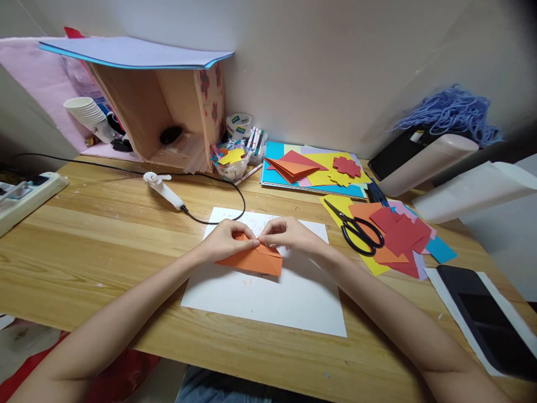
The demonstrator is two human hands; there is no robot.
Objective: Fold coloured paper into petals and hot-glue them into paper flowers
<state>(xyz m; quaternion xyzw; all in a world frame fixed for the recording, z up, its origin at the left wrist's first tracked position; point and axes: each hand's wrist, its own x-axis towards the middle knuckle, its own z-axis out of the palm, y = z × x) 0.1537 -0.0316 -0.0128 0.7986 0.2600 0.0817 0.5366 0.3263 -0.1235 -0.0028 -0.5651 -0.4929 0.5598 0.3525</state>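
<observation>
A folded sheet of orange paper (251,262) lies over a white sheet (268,299) at the middle of the table. My left hand (230,239) pinches the orange paper's upper edge from the left. From the right, my right hand (283,234) pinches the same edge, the two thumb tips almost touching. Both hands are closed, and the fingers partly hide the paper's far side. Faint marks show on the white sheet around the orange paper.
Black-handled scissors (358,230) rest on coloured paper scraps (398,235) to the right. A phone (482,313) lies at far right. A white corded glue gun (163,189) sits left, before an open cardboard box (176,112). Behind my hands is a stack of coloured paper (274,154).
</observation>
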